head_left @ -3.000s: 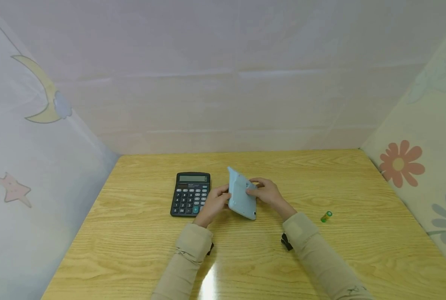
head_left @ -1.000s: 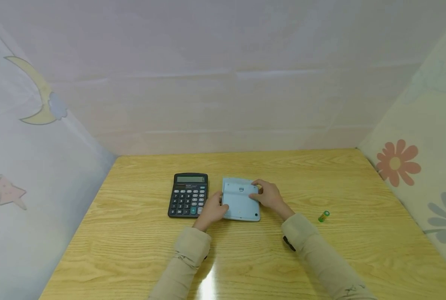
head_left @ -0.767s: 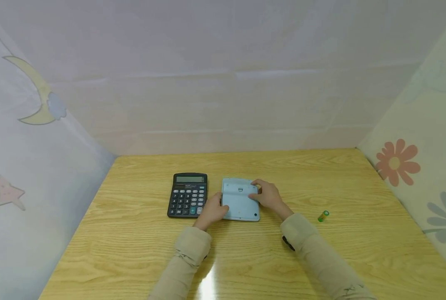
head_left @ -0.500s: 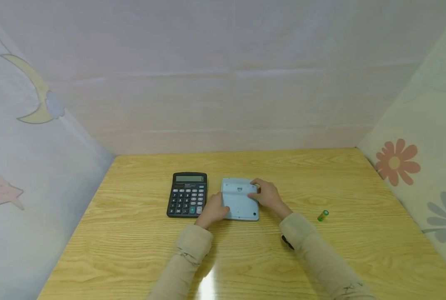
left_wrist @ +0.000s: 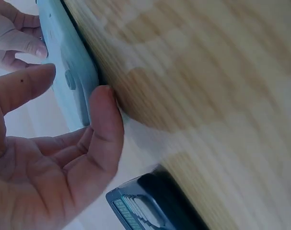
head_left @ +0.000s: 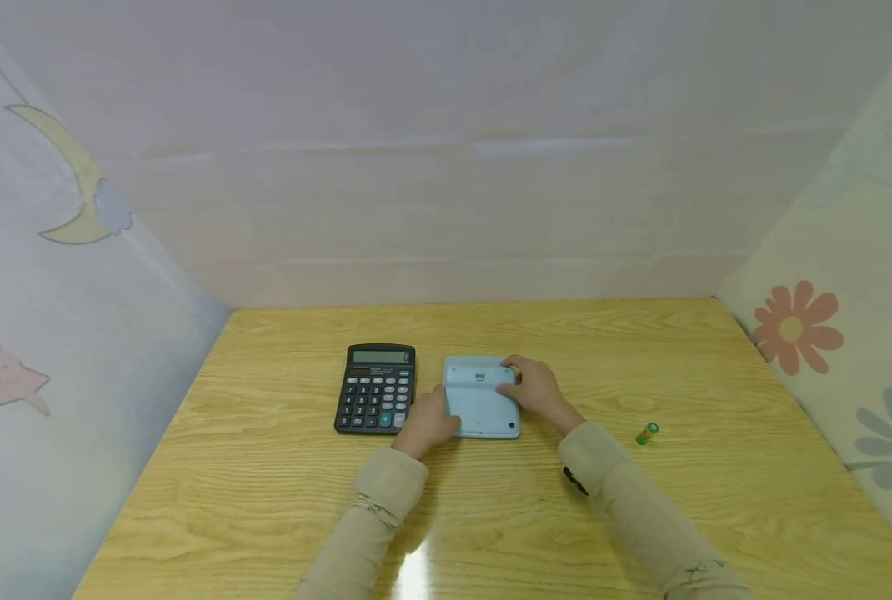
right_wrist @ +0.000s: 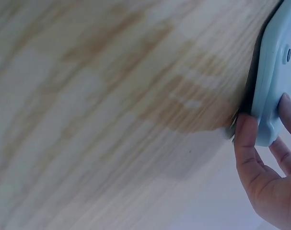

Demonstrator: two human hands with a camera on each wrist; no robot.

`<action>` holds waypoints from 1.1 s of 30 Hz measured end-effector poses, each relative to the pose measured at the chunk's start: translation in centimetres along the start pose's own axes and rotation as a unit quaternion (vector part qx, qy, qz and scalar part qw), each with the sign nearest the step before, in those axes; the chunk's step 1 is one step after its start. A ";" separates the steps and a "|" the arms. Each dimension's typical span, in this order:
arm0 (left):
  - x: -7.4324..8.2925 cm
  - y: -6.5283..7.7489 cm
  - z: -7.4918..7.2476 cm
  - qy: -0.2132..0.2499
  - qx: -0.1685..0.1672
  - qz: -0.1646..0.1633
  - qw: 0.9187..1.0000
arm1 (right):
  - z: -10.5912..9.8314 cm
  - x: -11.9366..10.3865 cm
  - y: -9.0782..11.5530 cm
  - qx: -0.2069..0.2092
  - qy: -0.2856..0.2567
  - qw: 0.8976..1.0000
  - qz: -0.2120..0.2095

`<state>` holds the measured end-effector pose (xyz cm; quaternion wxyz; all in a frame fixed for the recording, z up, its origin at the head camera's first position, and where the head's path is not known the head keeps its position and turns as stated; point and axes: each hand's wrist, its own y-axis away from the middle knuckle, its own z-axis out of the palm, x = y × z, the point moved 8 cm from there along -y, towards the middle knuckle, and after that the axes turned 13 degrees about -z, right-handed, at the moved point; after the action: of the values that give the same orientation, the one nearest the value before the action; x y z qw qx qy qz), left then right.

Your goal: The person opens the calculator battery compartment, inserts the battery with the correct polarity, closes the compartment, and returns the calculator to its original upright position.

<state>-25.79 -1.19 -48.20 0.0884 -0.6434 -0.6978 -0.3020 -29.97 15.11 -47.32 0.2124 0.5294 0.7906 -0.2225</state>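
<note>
A light blue calculator (head_left: 479, 408) lies back side up on the wooden table, its small battery-cover latch (head_left: 479, 377) near the top of the back. My left hand (head_left: 425, 421) grips its left edge, with the thumb over the back and the fingers down along the side. On the opposite edge, my right hand (head_left: 538, 387) pinches the upper right corner between thumb and fingers. The left wrist view shows the left fingertips (left_wrist: 104, 96) right at the calculator's edge, low over the wood. From the right wrist, the right thumb (right_wrist: 290, 115) rests on its back.
Just left of the left hand, a black desk calculator (head_left: 376, 390) lies face up. A small green battery (head_left: 647, 433) sits on the table (head_left: 716, 500) to the right. Printed cloth walls enclose the table on the left, back and right.
Three seconds ago both hands held the light blue calculator tilted up on edge; by one second ago it lay flat, back up. Since then the hands have barely moved.
</note>
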 end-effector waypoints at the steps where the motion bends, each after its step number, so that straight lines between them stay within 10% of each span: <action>1: 0.0 0.0 0.0 -0.007 0.003 -0.002 1.000 | 0.0 0.0 0.0 -0.002 0.005 1.000 0.000; 33: 0.0 0.0 0.3 -0.073 0.011 -0.032 0.997 | 1.0 -4.0 -2.3 -0.045 0.159 0.974 -0.154</action>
<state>-25.70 -1.05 -48.43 0.0352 -0.6400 -0.7260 -0.2491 -30.60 10.74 -45.58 0.0708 0.4198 0.8956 -0.1291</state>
